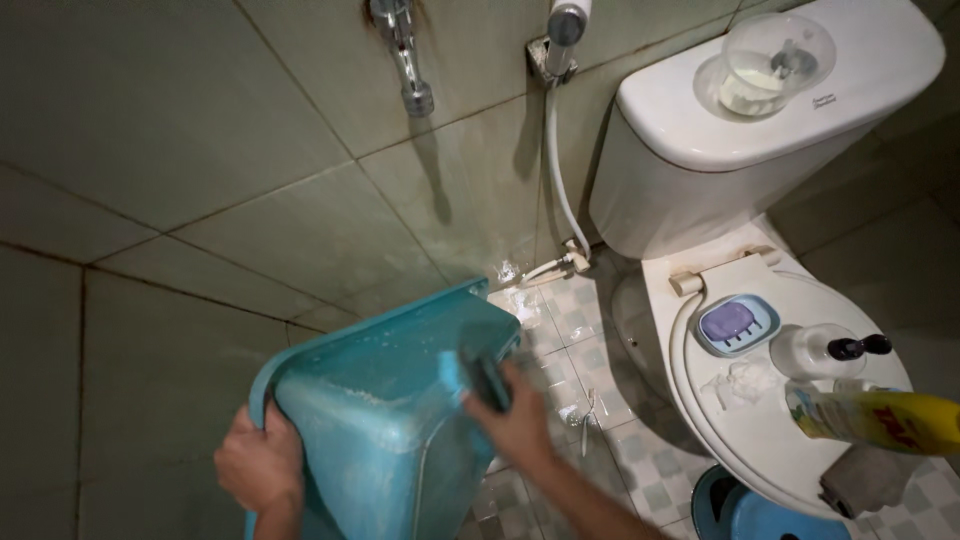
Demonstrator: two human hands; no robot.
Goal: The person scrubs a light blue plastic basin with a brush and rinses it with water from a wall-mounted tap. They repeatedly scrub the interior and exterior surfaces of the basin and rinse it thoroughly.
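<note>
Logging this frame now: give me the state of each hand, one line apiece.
Left hand: closed, gripping the rim of the tipped blue tub.
Right hand: closed on a dark scrubber, pressed against the tub.

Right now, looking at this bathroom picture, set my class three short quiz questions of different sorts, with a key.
1. True or false: the left hand grips the rim of the tipped turquoise tub.
2. What does the right hand press against the tub? A) a scrubbing sponge B) a cup C) a towel
3. Fill in: the purple soap in its blue dish rests on the closed toilet ____.

Key: 1 true; 2 A, the sponge; 3 lid, which also carries a clear pump bottle and a yellow bottle lying on their sides.
</note>
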